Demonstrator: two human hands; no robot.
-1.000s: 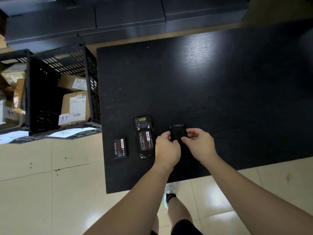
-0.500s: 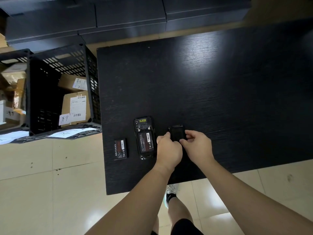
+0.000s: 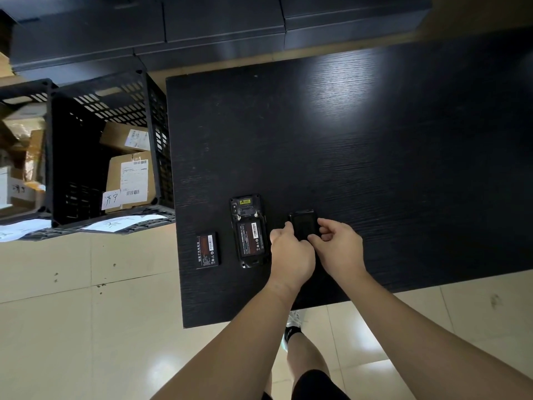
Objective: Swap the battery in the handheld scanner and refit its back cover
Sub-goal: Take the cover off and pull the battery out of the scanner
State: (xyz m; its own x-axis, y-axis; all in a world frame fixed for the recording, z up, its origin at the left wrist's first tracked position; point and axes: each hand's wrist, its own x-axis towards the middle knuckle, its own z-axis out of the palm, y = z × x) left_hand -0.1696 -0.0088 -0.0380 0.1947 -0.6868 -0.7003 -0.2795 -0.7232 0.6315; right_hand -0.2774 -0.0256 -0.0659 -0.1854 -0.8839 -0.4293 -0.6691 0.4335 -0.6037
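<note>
Black table (image 3: 375, 157) on cream floor tiles (image 3: 86, 327), black crate (image 3: 155, 134) beside it.

Open table (image 3: 375, 140) beyond and right of both hands; scanner (image 3: 249, 230), spare battery (image 3: 207, 250) and crate (image 3: 109, 145) crowding the left

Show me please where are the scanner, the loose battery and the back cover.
scanner (image 3: 249, 230), head view, on the fitted battery's label.
loose battery (image 3: 208, 250), head view, on its label face.
back cover (image 3: 302, 223), head view, on its upper middle.
</note>
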